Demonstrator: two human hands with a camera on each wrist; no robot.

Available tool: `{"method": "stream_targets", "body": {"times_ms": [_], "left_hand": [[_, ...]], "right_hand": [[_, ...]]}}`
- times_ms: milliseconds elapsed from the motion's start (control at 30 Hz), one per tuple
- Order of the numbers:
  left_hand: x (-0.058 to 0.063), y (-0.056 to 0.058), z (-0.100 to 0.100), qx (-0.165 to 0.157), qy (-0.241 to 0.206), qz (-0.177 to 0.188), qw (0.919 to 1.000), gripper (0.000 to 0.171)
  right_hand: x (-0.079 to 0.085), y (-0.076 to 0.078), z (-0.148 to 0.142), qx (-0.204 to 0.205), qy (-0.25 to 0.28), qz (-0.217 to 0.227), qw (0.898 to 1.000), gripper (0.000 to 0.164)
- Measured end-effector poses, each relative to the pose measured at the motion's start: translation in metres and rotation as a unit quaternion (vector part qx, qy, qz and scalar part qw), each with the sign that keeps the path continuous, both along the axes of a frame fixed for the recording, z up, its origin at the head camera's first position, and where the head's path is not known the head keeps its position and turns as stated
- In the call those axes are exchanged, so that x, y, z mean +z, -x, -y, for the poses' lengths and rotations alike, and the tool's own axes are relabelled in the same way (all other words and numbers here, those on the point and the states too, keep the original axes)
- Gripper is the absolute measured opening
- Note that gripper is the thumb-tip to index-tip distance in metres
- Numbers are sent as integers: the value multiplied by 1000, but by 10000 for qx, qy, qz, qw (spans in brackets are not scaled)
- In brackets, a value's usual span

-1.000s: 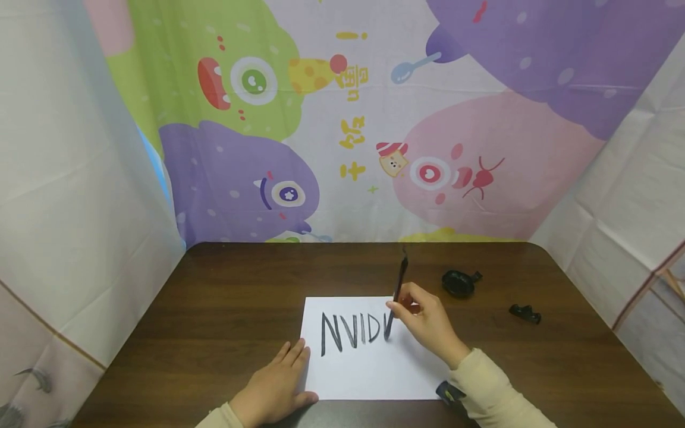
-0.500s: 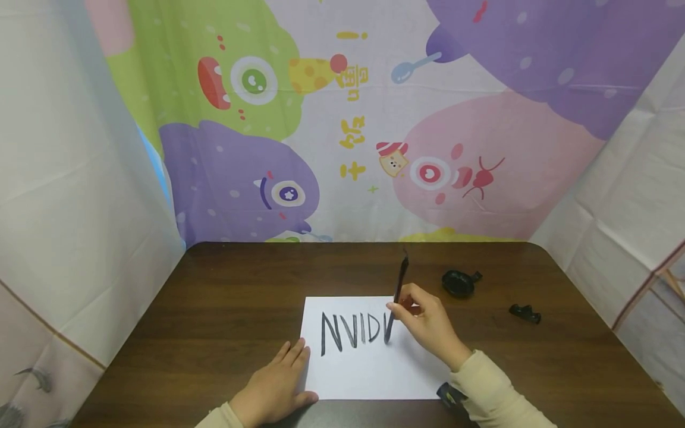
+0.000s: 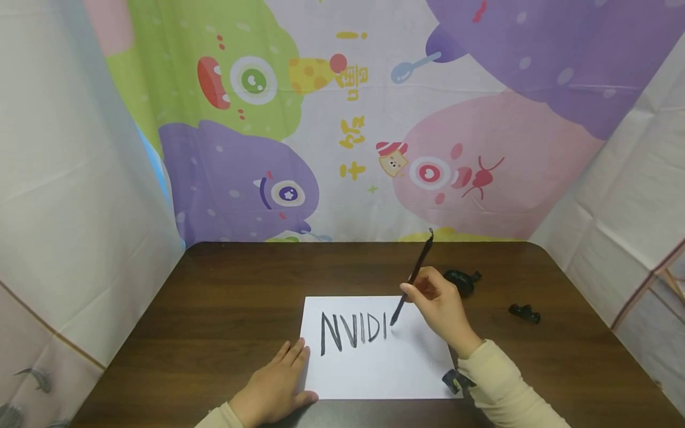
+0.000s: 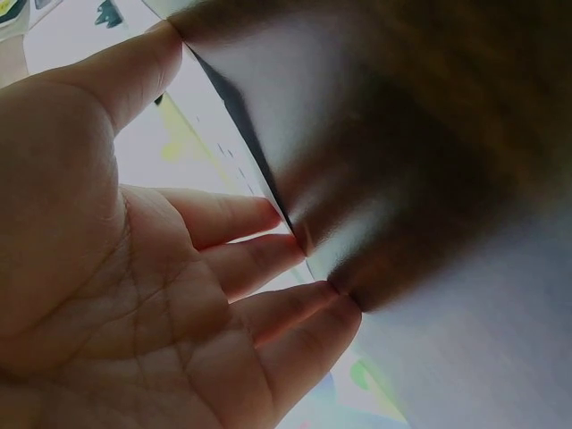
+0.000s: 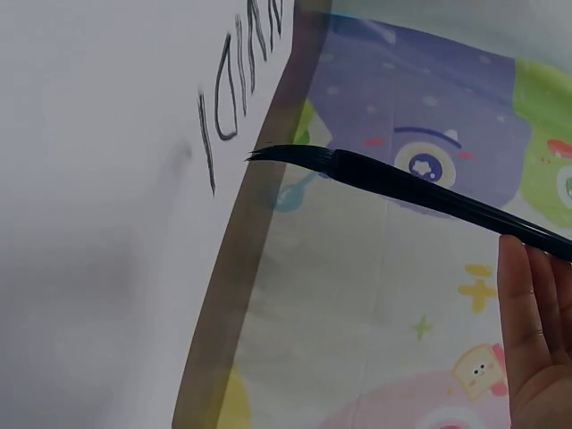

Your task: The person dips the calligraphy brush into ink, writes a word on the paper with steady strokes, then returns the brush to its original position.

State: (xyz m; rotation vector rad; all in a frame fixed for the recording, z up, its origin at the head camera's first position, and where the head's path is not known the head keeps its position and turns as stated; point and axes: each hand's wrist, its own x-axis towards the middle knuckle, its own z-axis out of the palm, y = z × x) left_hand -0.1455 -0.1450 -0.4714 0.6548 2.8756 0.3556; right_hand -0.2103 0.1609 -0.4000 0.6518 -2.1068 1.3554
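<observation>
A sheet of white paper (image 3: 374,377) lies on the dark wooden table, with black brush letters reading NVIDI across its upper part. My left hand (image 3: 275,380) rests flat at the paper's left edge, fingers extended; in the left wrist view its fingertips (image 4: 344,299) meet the surface. Above the sheet's upper right, my right hand (image 3: 441,306) pinches a black writing brush (image 3: 419,264) by its handle, tilted with the top leaning right. In the right wrist view the curved bristle tip (image 5: 286,155) shows apart from the paper, near the last stroke.
Just behind the right hand sits a small black ink dish (image 3: 460,284), partly hidden by it. Farther right is a small black brush rest (image 3: 524,313). A cartoon-printed cloth (image 3: 342,214) hangs behind the table's (image 3: 225,309) far edge. A dark wrist device (image 3: 455,381) overlaps the paper's lower right.
The right hand has lifted the brush off the paper and moved right and away, leaving the last vertical stroke uncovered. The brush leans more to the right. The left hand stays put.
</observation>
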Motion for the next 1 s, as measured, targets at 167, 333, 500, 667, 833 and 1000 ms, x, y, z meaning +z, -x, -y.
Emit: {"method": "stream_targets", "body": {"times_ms": [167, 333, 500, 667, 833, 1000], "left_hand": [[-1, -1, 0, -35, 14, -56, 10000, 86], [-1, 0, 0, -55, 3, -38, 10000, 86], [-1, 0, 0, -53, -20, -48, 10000, 86], [0, 0, 0, -8, -6, 2, 10000, 86], [0, 0, 0, 24, 7, 68, 10000, 86], [0, 0, 0, 16, 22, 68, 10000, 87]], "right_hand": [[-1, 5, -5, -74, 64, 131, 9999, 16], [-5, 9, -8, -217, 100, 290, 9993, 15], [-10, 13, -9, -192, 198, 380, 9989, 15], [-13, 15, -7, -214, 236, 475, 9984, 14], [-17, 18, -4, -288, 195, 458, 9983, 14], [-21, 21, -2, -312, 172, 455, 9983, 13]]}}
